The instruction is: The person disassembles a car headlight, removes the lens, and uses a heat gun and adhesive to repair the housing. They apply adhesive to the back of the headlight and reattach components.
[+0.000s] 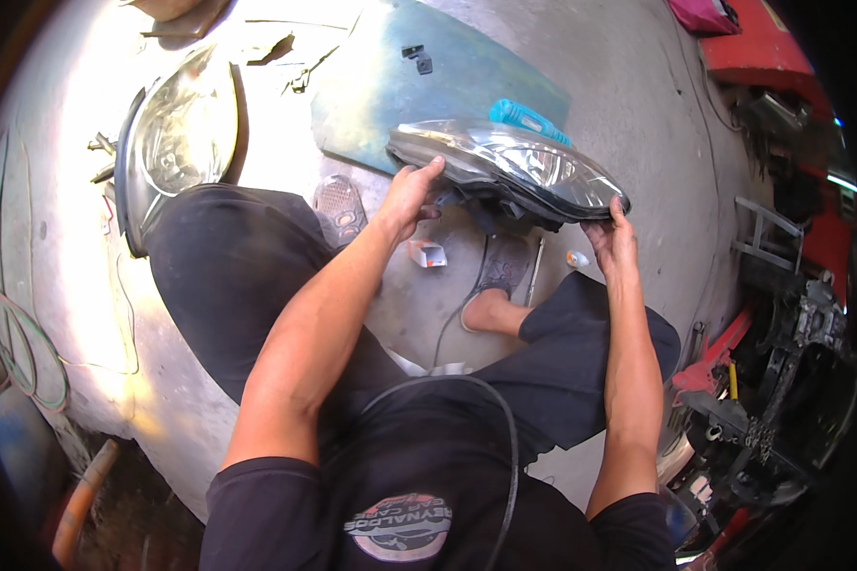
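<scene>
Nearest, the left hand [408, 198] closes its grip over the near-left end of the car headlight [509, 169], thumb on the upper edge; the right hand [611, 243] pinches the pointed right end, fingers wrapped under the housing. The headlight hangs in the air over the concrete floor [638, 114], above the person's sandalled foot [493, 285]. Judged from this, a steady hold wants both hands on the black housing, off the clear lens, keeping the unit level. Below the headlight lie a small bottle [577, 258] and a small clear box [428, 253]. Beyond it, a teal-handled tool [528, 121] rests on a green panel [390, 86]. Far left of the headlight, a second headlight [176, 143] lies on the floor.
</scene>
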Demonstrator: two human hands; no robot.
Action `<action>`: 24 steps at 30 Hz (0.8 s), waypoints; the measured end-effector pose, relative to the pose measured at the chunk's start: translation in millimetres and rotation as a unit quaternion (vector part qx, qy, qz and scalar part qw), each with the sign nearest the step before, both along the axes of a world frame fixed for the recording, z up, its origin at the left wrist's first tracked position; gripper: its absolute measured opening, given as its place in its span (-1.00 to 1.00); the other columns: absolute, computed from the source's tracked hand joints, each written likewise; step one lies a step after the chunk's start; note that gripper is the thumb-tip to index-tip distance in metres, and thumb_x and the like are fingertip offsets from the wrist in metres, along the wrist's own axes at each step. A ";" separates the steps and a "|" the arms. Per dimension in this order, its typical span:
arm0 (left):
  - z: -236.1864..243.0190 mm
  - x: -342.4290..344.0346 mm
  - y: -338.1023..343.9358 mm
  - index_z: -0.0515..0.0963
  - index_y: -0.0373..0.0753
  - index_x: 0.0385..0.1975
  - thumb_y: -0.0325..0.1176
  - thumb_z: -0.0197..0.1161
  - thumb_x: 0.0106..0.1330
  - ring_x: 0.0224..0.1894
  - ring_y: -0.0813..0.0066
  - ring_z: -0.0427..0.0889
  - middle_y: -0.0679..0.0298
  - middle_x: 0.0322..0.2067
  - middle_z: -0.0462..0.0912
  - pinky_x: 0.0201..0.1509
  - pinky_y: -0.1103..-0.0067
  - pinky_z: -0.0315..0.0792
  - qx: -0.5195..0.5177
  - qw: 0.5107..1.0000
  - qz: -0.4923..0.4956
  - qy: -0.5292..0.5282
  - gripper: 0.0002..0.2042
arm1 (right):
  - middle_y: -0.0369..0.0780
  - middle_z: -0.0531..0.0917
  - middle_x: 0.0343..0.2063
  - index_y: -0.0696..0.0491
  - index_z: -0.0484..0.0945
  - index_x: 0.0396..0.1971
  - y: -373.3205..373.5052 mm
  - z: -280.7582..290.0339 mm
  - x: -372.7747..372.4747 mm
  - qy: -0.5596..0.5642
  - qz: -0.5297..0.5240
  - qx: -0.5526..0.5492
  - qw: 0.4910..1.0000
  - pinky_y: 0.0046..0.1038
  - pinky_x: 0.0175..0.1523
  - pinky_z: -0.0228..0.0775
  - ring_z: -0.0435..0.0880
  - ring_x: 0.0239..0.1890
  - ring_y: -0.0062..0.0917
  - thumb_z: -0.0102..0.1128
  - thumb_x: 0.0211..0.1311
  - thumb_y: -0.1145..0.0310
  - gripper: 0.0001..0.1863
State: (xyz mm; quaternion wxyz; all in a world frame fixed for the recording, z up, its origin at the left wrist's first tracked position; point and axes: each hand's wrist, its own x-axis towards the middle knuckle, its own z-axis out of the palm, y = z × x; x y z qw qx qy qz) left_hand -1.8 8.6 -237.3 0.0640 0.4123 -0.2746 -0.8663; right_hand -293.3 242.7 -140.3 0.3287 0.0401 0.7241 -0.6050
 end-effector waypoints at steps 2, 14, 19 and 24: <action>9.8 -0.7 -1.0 0.17 -0.43 0.51 0.12 0.30 0.50 0.45 -0.10 0.37 -0.21 0.44 0.31 0.33 0.00 0.48 -0.016 1.000 -0.014 0.011 -0.15 | 0.06 0.65 0.13 0.34 0.47 0.27 -1.8 2.7 -1.6 0.016 0.001 0.008 1.000 0.02 0.28 0.58 0.69 0.15 -0.10 0.26 0.56 0.04 -0.36; -2.9 -3.7 -1.5 0.33 -0.42 0.43 0.14 0.40 0.35 0.34 -0.19 0.50 -0.26 0.37 0.42 0.36 0.10 0.44 -0.367 0.899 0.004 -0.237 -0.14 | -0.11 0.74 -0.13 0.15 0.61 0.09 -29.6 10.3 3.6 0.014 -0.011 0.011 1.000 -0.15 0.09 0.69 0.76 -0.09 -0.31 0.33 0.51 0.00 -0.51; 30.8 -5.7 -0.4 0.24 -0.43 0.51 0.09 0.45 0.31 0.52 -0.18 0.30 -0.27 0.44 0.34 0.59 0.16 0.21 -0.504 0.857 -0.015 -0.105 -0.07 | -0.13 0.74 -0.15 0.16 0.61 0.06 -27.9 12.1 5.1 0.023 -0.031 0.006 0.999 -0.15 0.05 0.71 0.77 -0.12 -0.32 0.37 0.48 0.02 -0.52; 29.4 -6.5 1.4 0.29 -0.40 0.49 -0.05 0.52 0.23 0.49 -0.15 0.34 -0.24 0.42 0.35 0.59 0.21 0.23 -0.546 0.833 -0.020 -0.086 -0.11 | -0.14 0.74 -0.18 0.14 0.62 0.03 -30.5 11.7 3.3 0.024 -0.024 0.002 0.999 -0.16 0.04 0.70 0.77 -0.14 -0.33 0.39 0.46 0.02 -0.53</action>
